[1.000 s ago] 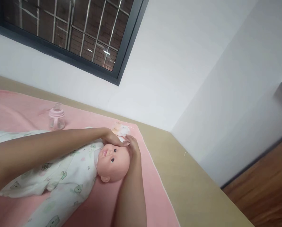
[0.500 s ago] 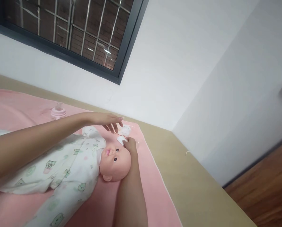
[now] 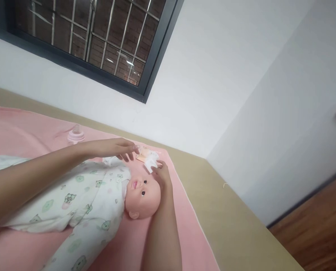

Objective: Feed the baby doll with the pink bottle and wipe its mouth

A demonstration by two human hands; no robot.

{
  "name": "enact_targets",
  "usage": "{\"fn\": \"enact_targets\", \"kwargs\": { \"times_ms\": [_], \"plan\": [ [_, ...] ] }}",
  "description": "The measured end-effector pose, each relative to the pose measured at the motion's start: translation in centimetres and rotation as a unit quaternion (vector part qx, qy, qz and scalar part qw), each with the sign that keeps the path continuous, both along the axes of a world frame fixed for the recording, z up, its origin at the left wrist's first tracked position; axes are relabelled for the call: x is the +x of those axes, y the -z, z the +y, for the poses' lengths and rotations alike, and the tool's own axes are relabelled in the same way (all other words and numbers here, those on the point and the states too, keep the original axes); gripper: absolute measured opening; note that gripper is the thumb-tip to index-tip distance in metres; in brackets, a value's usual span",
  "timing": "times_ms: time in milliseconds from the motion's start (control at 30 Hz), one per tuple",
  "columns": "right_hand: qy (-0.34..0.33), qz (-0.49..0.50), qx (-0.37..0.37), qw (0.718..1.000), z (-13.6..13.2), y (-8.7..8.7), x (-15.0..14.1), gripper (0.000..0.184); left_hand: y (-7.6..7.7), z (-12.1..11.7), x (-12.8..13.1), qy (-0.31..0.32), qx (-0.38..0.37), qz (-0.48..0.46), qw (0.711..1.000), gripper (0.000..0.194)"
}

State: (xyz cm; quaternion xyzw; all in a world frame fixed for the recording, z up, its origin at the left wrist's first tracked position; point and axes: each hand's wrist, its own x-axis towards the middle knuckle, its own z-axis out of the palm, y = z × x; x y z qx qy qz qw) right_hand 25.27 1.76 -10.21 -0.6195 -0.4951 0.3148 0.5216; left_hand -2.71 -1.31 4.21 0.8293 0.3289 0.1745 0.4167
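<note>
A baby doll (image 3: 143, 195) lies on its back on a pink blanket (image 3: 185, 210), dressed in a white outfit with green bear prints. My left hand (image 3: 124, 148) reaches across above its body, fingers spread and slightly bent, with nothing in them. The fingertips are beside a small orange-and-white packet (image 3: 142, 155). Past the top of the doll's head, my right hand (image 3: 162, 172) has thumb and fingers at the edge of a white folded piece (image 3: 150, 164), like a tissue or wipe. The grip's inner side is partly hidden.
A pink baby bottle (image 3: 76, 135) with a clear cap stands behind my left forearm. The blanket lies on a tan surface (image 3: 207, 195) bounded by white walls. A barred window (image 3: 100, 41) is above, and wooden flooring (image 3: 320, 229) shows at lower right.
My left hand has drawn back slightly to the left, uncovering the orange packet. My right fingers have loosened a little around the white piece, which shows more. The view has shifted slightly.
</note>
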Motion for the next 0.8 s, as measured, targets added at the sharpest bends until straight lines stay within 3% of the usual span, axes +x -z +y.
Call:
{"fn": "enact_targets", "kwargs": {
  "times_ms": [233,367,533,667,800],
  "plan": [
    [-0.073,0.089,0.057,0.992,-1.3,-4.4,-0.6,0.054,0.8,0.5,0.3,-0.004,0.040,0.015,0.999,0.056],
    [-0.107,0.040,0.067,0.991,-2.3,-7.4,-1.5,0.057,1.8,0.9,0.9,-0.036,0.077,0.023,0.996,0.067],
    [-0.191,-0.054,0.082,0.977,-4.5,-11.9,-3.8,0.059,2.9,0.7,1.9,-0.068,0.047,-0.040,0.996,0.085],
    [-0.255,-0.081,0.098,0.959,-6.4,-14.4,-6.1,0.065,2.6,-0.5,2.8,-0.033,0.032,-0.115,0.992,0.081],
    [-0.277,-0.110,0.093,0.950,-8.1,-15.7,-8.3,0.061,2.1,-1.7,3.0,-0.051,0.047,-0.154,0.986,0.070]
  ]
}}
